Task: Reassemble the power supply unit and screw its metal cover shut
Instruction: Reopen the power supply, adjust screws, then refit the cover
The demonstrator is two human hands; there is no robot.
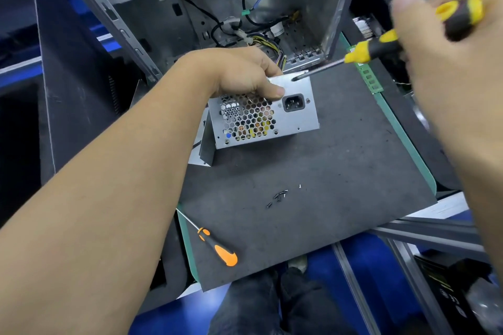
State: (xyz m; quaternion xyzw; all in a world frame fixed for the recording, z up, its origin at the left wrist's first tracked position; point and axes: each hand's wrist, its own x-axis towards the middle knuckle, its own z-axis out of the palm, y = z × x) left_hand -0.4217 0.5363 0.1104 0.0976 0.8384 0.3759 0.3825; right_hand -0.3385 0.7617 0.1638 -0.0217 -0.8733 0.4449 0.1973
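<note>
The silver power supply unit (294, 119) stands on the dark mat (313, 185), its honeycomb grille and black power socket facing me. My left hand (245, 73) grips its top edge, thumb pressed on the front face. My right hand (441, 43) holds a yellow-and-black screwdriver (367, 49), whose tip touches the unit's upper right corner. Several small dark screws (277, 196) lie loose on the mat in front of the unit.
An open grey computer case (217, 3) with cables stands behind the unit. An orange-and-black screwdriver (217, 247) lies at the mat's near left edge. A green memory stick (370, 76) lies to the right. A black panel (76, 76) leans on the left.
</note>
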